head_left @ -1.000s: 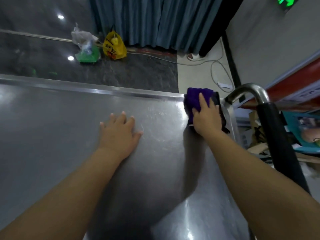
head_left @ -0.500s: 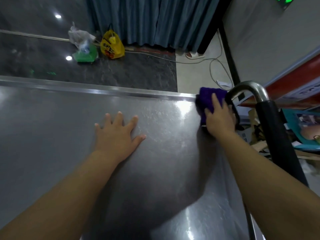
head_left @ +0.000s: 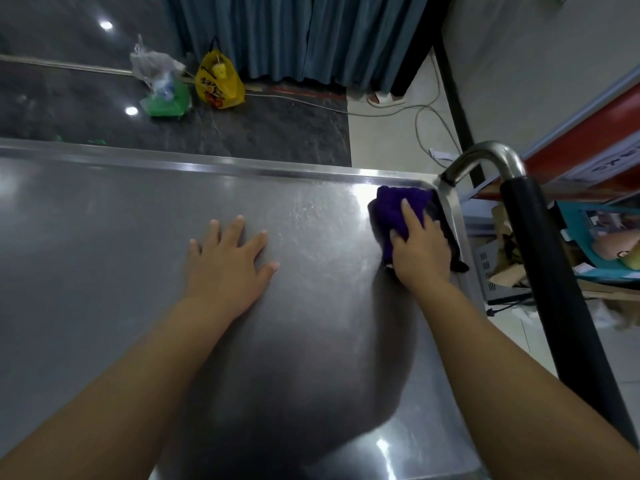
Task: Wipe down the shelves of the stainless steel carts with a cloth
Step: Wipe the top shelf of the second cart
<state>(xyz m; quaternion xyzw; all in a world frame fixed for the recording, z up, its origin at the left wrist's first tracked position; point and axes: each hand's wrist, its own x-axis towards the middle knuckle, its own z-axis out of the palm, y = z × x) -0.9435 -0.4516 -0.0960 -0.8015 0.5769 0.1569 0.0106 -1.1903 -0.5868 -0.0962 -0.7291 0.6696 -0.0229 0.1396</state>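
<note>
The stainless steel cart's top shelf [head_left: 104, 258] fills most of the view, with a raised rim along its far and right edges. A purple cloth [head_left: 398, 209] lies in the shelf's far right corner. My right hand [head_left: 420, 252] presses down on the cloth with straight fingers, next to the right rim. My left hand [head_left: 227, 261] rests flat on the bare steel near the middle, fingers spread, holding nothing.
The cart's handle [head_left: 540, 258], a steel tube with a black grip, rises at the right. Beyond it stand cluttered shelves [head_left: 602, 237]. On the dark floor behind the cart sit a yellow bag [head_left: 218, 83] and a green bag [head_left: 166, 98], before blue curtains [head_left: 294, 36]. A cable [head_left: 426, 116] runs across pale tiles.
My right hand has slid the cloth to the right, from just inside the corner into it against the right rim. My left hand has stayed flat in place.
</note>
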